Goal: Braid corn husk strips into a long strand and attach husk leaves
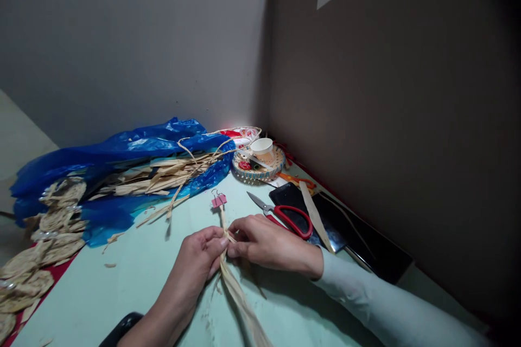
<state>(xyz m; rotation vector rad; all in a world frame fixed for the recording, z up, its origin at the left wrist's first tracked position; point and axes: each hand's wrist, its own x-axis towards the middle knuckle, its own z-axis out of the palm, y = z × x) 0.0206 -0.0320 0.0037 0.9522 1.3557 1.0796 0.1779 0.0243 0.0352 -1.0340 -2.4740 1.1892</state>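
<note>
A braid of pale dried husk strips [237, 294] runs from a pink binder clip [218, 200] down toward the bottom edge. My left hand [199, 254] pinches the strands from the left, thumb and fingers pressed together. From the right, my right hand [260, 241] grips the same strands, its fingertips close to the left thumb. Both hands are closed a short way below the clip, and their fingers hide part of the strands. Red-handled scissors [291, 219] lie just beyond my right hand, blades partly apart.
A blue plastic bag [122, 143] with loose dried strips [163, 176] spreads at the back left. Coiled woven pieces [26, 271] line the left edge. A woven basket [260, 173] holds a paper cup [261, 146]. Dark flat devices [366, 238] lie along the right wall.
</note>
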